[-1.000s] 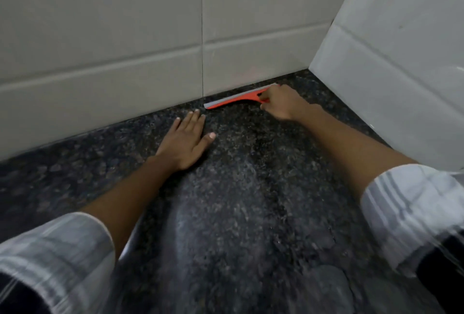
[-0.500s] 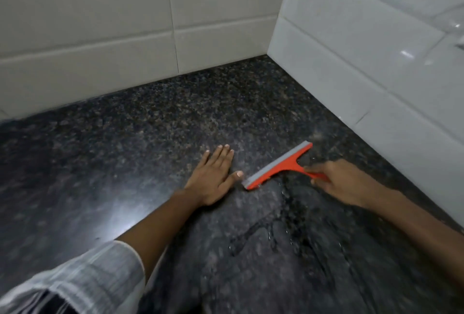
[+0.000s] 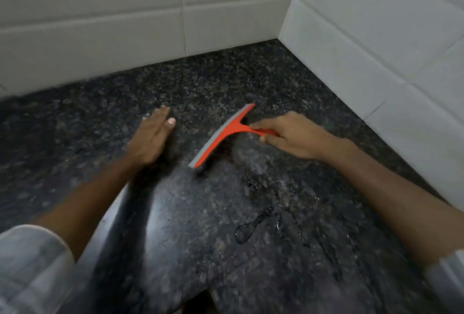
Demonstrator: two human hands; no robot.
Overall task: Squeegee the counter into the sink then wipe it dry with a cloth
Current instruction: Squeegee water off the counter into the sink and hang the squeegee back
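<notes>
An orange squeegee [image 3: 227,132] with a grey rubber blade lies tilted on the dark speckled granite counter [image 3: 226,75]. My right hand [image 3: 288,136] grips its handle from the right. The blade runs diagonally, its lower end toward me. My left hand [image 3: 152,139] rests flat on the counter to the left of the blade, fingers together, holding nothing. A small puddle and streaks of water [image 3: 247,229] sit on the counter nearer to me. No sink or cloth is in view.
A tiled wall [image 3: 100,24] borders the counter at the back. A second white tiled wall [image 3: 376,44] closes it on the right, meeting in a corner at the back right.
The squeegee was pulled from the back wall toward me across the counter and now sits more steeply angled. My left hand has shifted slightly and is blurred.
</notes>
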